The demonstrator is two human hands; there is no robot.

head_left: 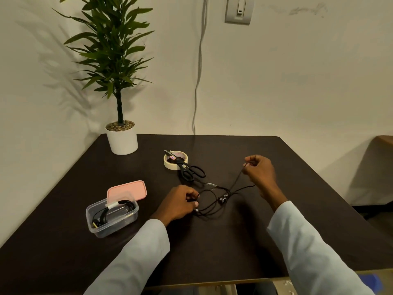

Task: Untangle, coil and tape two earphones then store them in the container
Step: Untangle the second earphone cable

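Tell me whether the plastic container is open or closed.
Open. The clear container has no lid on it; its pink lid lies on the table just behind it, and a coiled, taped earphone shows inside.

arms: 2 | sleeves [136, 252]: long, pale blue-grey, loose, plain cuffs at wrists | left hand [180, 202]: bare | right hand [260, 170]: bare | jewellery: cannot tell
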